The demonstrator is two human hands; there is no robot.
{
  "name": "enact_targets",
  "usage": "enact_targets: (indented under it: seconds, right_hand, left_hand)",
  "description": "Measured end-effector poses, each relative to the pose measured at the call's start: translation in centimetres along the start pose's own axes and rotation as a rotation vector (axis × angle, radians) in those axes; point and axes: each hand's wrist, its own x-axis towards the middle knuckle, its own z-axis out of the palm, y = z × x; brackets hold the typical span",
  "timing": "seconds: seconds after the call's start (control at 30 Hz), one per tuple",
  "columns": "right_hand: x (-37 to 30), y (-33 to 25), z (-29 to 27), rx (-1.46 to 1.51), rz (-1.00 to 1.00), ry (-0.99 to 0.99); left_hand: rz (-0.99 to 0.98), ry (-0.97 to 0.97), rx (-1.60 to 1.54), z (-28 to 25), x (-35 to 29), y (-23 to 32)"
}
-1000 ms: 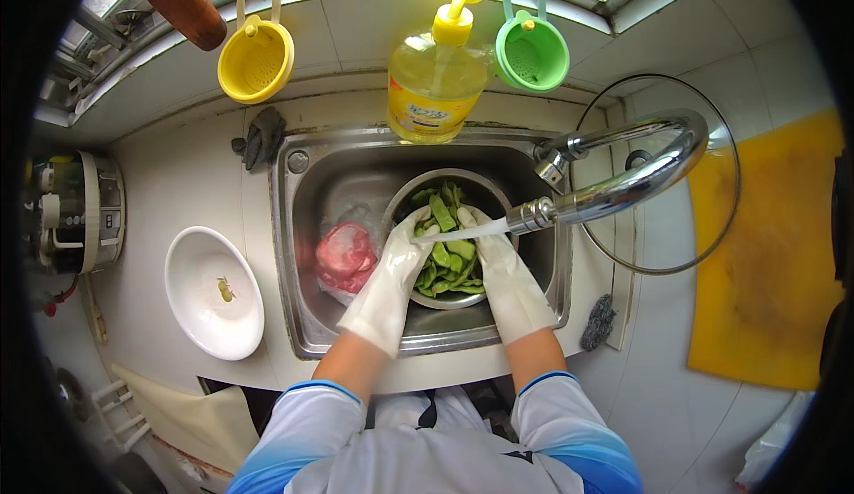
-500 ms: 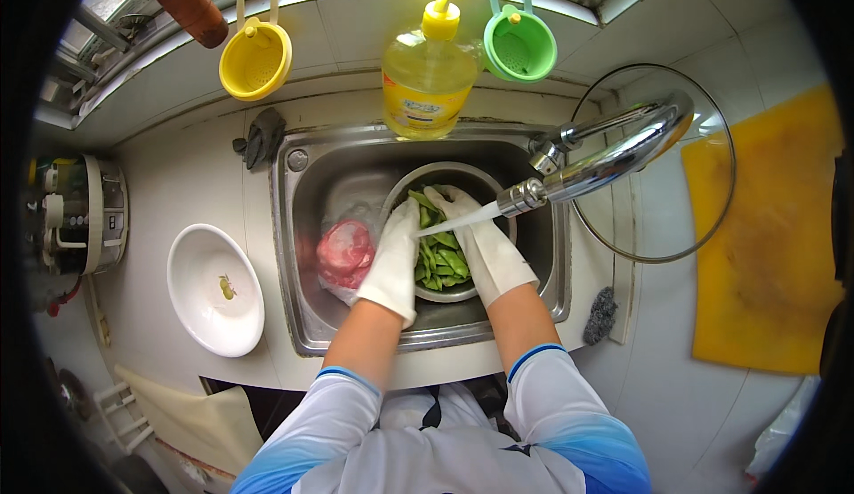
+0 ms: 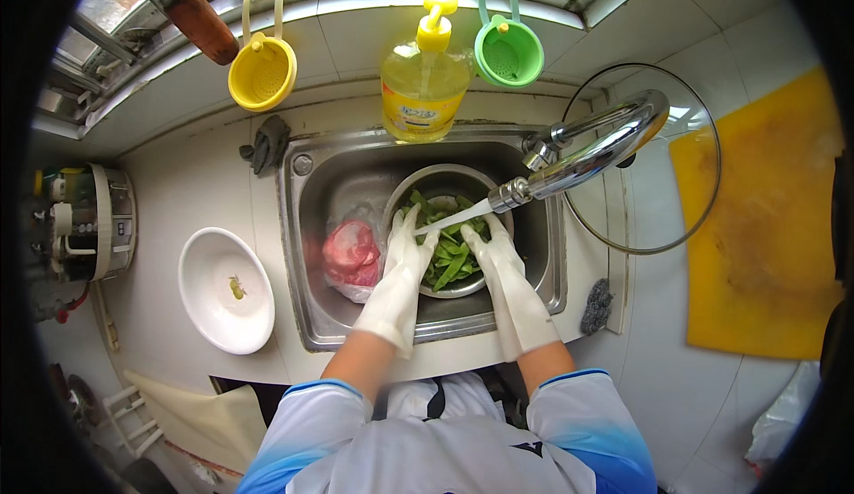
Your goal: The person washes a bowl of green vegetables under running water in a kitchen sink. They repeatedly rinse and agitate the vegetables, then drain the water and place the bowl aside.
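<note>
Flat green pods (image 3: 452,261), like snow peas or flat beans, fill a round steel basin (image 3: 442,172) in the sink. White rubber gloves cover both hands. My left hand (image 3: 409,245) reaches into the basin's left side, fingers apart among the pods. On the right side, my right hand (image 3: 489,249) also touches the pods, thumb and fingers spread; some fingertips are hidden among the greens. From the chrome faucet (image 3: 605,151), a stream of water runs leftward across the basin toward my left hand. Pink raw meat in a clear bag (image 3: 352,254) lies left of the basin.
The steel sink (image 3: 307,311) surrounds the basin. A white bowl (image 3: 197,271) with a small yellowish scrap stands left. Behind are a soap pump bottle (image 3: 424,93) and hanging yellow (image 3: 263,76) and green cups (image 3: 509,53). At right are a glass lid (image 3: 663,227), scouring pad (image 3: 598,307) and yellow board (image 3: 756,227).
My hands have moved apart, the right one shifting right and both drawing slightly back toward me. The pods between them are more exposed. Water keeps running.
</note>
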Motion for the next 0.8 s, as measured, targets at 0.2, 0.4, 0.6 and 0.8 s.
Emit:
enact_targets:
  seconds: [0.2,0.4,0.6,0.8]
  right_hand:
    - [12.0,9.0,6.4,0.351,0.025,-0.002]
    - [6.6,2.2,4.4,0.019,0.113,-0.096]
    - [-1.8,-5.3,0.1,-0.410,-0.021,-0.196]
    - [10.7,1.8,7.1,-0.314,-0.390,0.009]
  left_hand:
    - [-0.138,-0.148,-1.388,11.1,5.9,-9.3]
    - [-0.191,-0.144,-1.018,5.0,0.3,-3.8]
    - [-0.465,0.026,-0.858,-0.2,-3.5,1.2]
    - [-0.471,0.056,-0.836,1.7,-2.8,-0.2]
